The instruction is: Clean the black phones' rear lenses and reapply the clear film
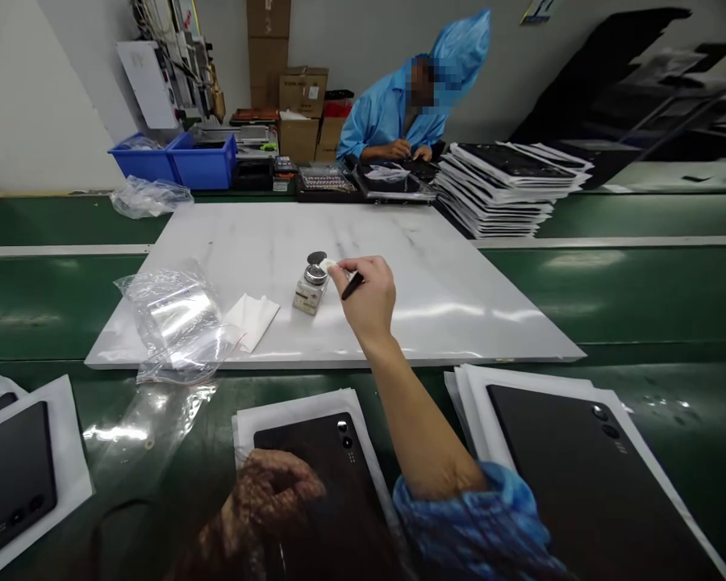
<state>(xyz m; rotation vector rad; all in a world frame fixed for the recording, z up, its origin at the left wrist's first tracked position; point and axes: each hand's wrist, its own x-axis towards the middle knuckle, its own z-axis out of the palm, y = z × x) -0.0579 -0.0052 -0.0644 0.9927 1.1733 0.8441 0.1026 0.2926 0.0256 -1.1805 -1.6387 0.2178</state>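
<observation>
My right hand (368, 297) reaches out over the white board (436, 290). It pinches a small white pad against the open top of a little glass bottle (311, 288) and also grips a thin black stick. My left hand (272, 488) rests at the bottom of the view on a black back cover (315, 476) lying on white sheets; its fingers look curled and are blurred.
A folded white cloth (252, 319) and crumpled clear bags (175, 323) lie left of the bottle. More black covers lie at bottom left (12, 476) and bottom right (586, 476). A person in a blue coat (399, 105) works across the green belt beside a stack of covers (508, 190). Blue bins (178, 157) stand far left.
</observation>
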